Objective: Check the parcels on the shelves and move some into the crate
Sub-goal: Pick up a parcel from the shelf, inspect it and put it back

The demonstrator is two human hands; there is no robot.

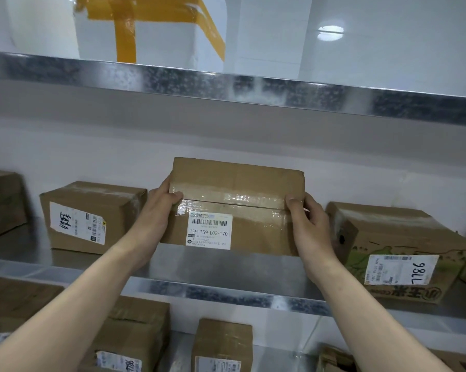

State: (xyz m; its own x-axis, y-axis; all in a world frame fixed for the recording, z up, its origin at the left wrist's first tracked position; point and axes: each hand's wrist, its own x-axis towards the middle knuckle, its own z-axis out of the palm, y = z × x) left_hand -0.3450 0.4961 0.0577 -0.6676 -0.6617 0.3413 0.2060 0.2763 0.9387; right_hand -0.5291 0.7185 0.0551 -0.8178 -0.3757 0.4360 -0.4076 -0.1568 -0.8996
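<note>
Two hands clasp one tape-sealed brown cardboard parcel (237, 205), left hand (160, 202) curled round its left end, right hand (307, 221) round its right. It tilts label-forward over the galvanised metal shelf (226, 294), between a plain labelled cardboard box (92, 216) and a green-printed cardboard box (395, 248).
</note>
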